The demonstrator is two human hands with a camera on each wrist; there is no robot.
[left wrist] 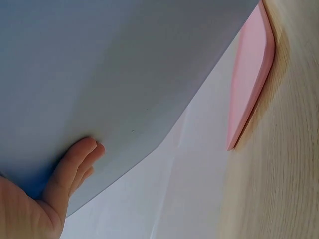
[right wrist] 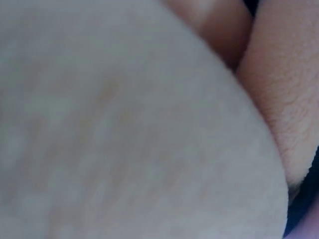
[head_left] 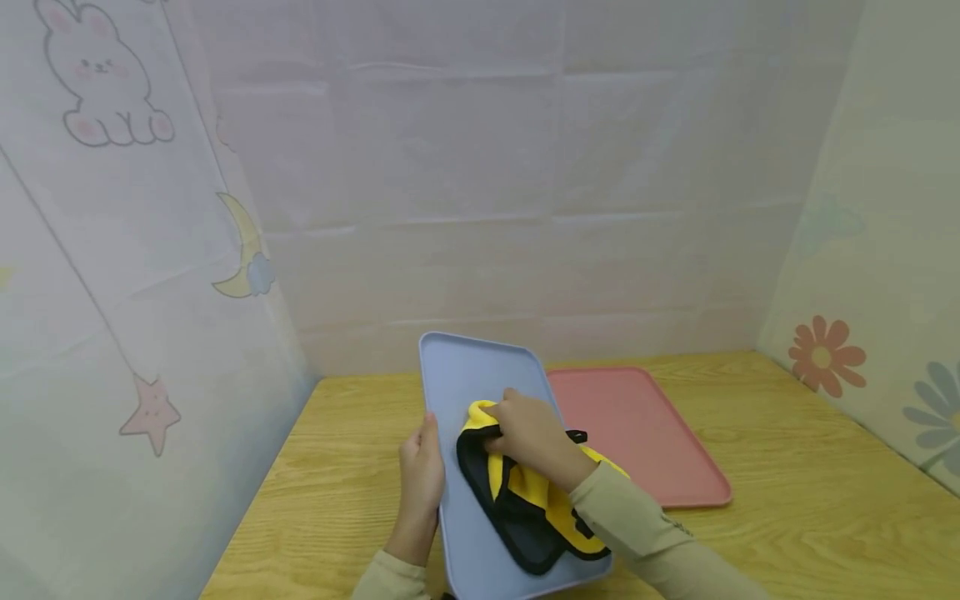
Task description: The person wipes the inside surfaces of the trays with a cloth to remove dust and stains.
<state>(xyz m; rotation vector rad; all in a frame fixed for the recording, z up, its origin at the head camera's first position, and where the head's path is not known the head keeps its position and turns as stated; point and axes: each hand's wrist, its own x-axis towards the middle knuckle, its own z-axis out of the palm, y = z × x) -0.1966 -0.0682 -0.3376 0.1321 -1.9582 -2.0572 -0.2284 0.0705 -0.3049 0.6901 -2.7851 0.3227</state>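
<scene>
A light blue tray is held up at a tilt over the table. My left hand grips its left edge, thumb at the rim. In the left wrist view, fingers of that hand lie against the tray's underside. Bunched on the tray's face is a yellow and dark grey cloth with black trim. My right hand grips the upper part of this cloth, fingers curled into its folds. Blurred skin of the right hand fills most of the right wrist view, hiding the fingertips.
Behind and to the right of the blue tray, a pink tray lies flat on the wooden table. Pale printed sheets hang at the back and both sides of the table.
</scene>
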